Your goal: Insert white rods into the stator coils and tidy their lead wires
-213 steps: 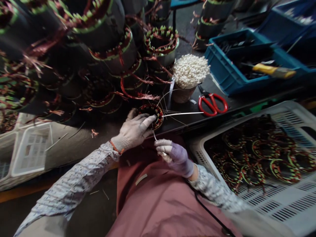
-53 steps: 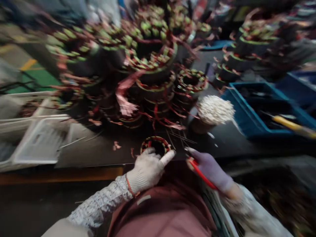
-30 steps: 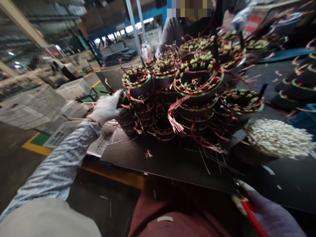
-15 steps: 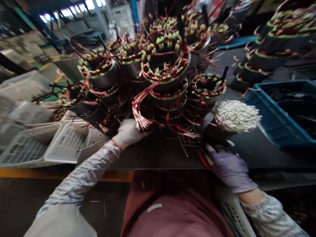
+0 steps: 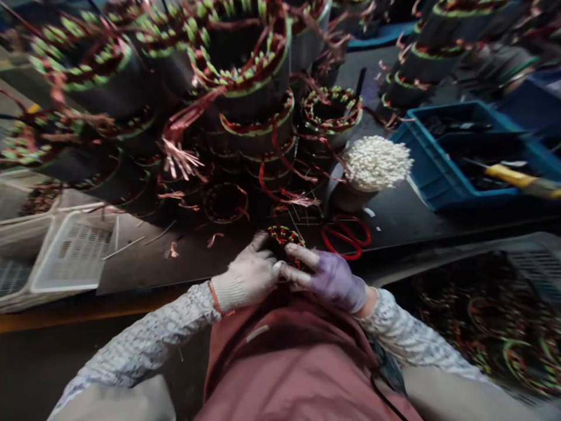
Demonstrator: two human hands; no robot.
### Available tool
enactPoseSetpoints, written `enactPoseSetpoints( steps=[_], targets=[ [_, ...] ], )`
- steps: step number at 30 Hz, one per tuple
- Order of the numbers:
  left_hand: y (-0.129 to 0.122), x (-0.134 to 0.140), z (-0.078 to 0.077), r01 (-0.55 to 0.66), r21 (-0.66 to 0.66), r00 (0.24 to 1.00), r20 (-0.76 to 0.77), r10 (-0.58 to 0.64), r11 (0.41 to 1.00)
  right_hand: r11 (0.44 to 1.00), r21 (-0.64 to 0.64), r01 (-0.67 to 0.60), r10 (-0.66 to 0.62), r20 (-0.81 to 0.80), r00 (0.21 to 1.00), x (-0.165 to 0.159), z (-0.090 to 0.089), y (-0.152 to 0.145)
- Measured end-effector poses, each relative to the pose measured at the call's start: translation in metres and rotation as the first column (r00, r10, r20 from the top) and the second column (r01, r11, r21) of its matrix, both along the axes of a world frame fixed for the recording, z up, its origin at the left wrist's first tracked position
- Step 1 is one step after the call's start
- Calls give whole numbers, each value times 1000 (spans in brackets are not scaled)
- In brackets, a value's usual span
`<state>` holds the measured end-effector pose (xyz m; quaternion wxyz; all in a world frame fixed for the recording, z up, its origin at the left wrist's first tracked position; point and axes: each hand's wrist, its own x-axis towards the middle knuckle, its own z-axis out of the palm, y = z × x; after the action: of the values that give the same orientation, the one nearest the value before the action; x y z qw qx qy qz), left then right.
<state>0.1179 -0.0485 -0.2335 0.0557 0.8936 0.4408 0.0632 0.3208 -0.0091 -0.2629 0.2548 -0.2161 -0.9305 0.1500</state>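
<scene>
At the table's front edge, close to my apron, a small stator [image 5: 286,235] with green slot liners and red and copper windings sits between my hands. My left hand [image 5: 248,273], in a white knit glove, grips its left side. From the right, my right hand [image 5: 328,279], in a purple glove with pale fingertips, holds the other side with its fingers curved round it. The stator's lower part is hidden by the gloves. Just beyond my right hand lie red-handled scissors [image 5: 367,240] on the dark table.
Stacked stators [image 5: 258,88] with trailing copper leads crowd the back. A pot of thin white sticks [image 5: 377,164] stands beside a blue crate [image 5: 423,169]. White baskets [image 5: 72,251] are at left; a bin of stators [image 5: 491,316] is at lower right. Another person's yellow-handled tool [image 5: 512,175] crosses the crate.
My left hand has come back from the stacks to the front edge with a stator. My right hand has left the red scissors on the table and moved left onto the stator. The view has tilted down.
</scene>
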Motion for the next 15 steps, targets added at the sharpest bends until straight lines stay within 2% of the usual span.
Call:
enactPoseSetpoints(
  steps=[2,3,4,5,7,8,9,10,12,14,15],
  targets=[
    [6,4,-11,-33,-31,999,-19,32,999,966,-260,-3,-44,-174,984,-6,-8,4],
    [8,2,-14,-50,-45,999,-10,50,998,923,-385,19,-130,-266,955,-10,-12,7],
    [8,-2,-16,-75,-62,997,22,77,995,857,-513,38,-245,-341,908,-14,-15,12],
    [7,-7,-16,-98,-80,992,71,103,992,767,-641,40,-371,-391,843,-17,-17,17],
    [4,-18,-15,-134,-114,969,192,154,984,528,-848,-46,-603,-413,683,-23,-18,28],
    [2,-22,-15,-151,-134,951,250,181,979,402,-908,-121,-697,-389,602,-23,-17,33],
    [0,-25,-13,-173,-155,932,293,213,973,330,-929,-164,-770,-366,523,-21,-15,38],
    [0,-26,-11,-203,-172,918,309,248,964,331,-932,-150,-817,-363,449,-16,-12,43],
    [2,-20,-4,-245,-175,930,236,282,954,422,-907,-14,-863,-406,300,3,-5,53],
    [9,-10,5,-269,-116,959,56,277,956,512,-833,209,-858,-484,170,27,4,62],
    [13,-4,10,-260,-89,966,-30,258,962,542,-764,349,-838,-526,149,39,9,66]
  ],
)
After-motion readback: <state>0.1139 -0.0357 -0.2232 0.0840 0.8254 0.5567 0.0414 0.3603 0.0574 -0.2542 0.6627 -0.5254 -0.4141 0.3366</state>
